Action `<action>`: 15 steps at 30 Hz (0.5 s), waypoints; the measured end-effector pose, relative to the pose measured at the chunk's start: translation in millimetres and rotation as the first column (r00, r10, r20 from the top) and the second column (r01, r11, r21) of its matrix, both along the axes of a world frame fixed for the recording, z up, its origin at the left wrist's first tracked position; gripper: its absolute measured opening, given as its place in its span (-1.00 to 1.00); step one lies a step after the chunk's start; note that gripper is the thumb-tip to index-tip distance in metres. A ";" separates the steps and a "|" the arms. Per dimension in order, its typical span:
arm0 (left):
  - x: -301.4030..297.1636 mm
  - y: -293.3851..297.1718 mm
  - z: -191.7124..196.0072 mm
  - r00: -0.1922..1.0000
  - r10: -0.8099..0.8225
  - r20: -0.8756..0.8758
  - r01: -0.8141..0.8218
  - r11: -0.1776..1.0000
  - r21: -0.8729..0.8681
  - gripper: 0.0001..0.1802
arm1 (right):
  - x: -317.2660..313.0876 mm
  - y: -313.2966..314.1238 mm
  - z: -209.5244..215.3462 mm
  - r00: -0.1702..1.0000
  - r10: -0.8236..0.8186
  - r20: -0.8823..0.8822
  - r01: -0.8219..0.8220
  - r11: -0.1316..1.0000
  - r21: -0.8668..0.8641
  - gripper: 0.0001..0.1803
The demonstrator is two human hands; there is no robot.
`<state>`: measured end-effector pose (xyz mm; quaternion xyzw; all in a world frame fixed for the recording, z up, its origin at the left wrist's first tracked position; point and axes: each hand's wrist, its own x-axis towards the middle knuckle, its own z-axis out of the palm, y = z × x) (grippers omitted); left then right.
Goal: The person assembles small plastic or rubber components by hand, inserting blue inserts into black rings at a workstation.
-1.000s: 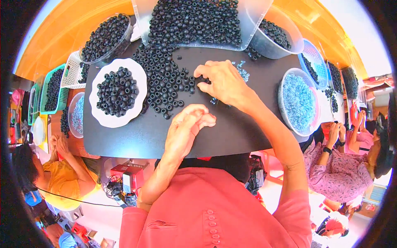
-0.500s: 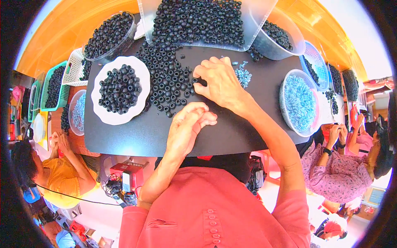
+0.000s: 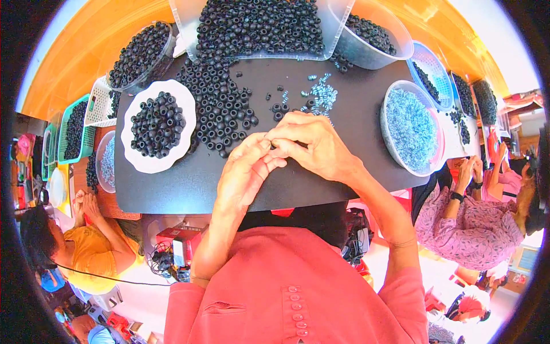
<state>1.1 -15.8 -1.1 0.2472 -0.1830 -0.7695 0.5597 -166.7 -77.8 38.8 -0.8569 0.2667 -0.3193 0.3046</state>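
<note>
My left hand and my right hand meet over the near part of the dark table, fingertips together. A small black round piece, mostly hidden, shows between the right thumb and fingers. The left fingers are curled in a pinch, and what they hold is hidden. Left of and beyond my hands spreads a loose pile of black round pieces with holes. Just beyond the right hand lie a few more black pieces and a scatter of tiny light-blue coil-like pieces.
A white scalloped plate of black pieces stands at left. A clear bin lies at the back, its black pieces spilling forward. At right stands a bowl of blue coils. Co-workers sit at both sides, one in a yellow shirt.
My right hand has come back from the edge of the black pile to meet the left hand. The view has shifted slightly, and the loose pieces behind the right hand now show.
</note>
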 end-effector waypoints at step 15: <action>-13.5 9.3 -5.2 0.982 0.166 0.095 -0.157 0.983 -0.093 -0.80 | 9.3 31.1 -11.4 0.939 -0.302 0.165 0.294 0.953 0.074 -0.87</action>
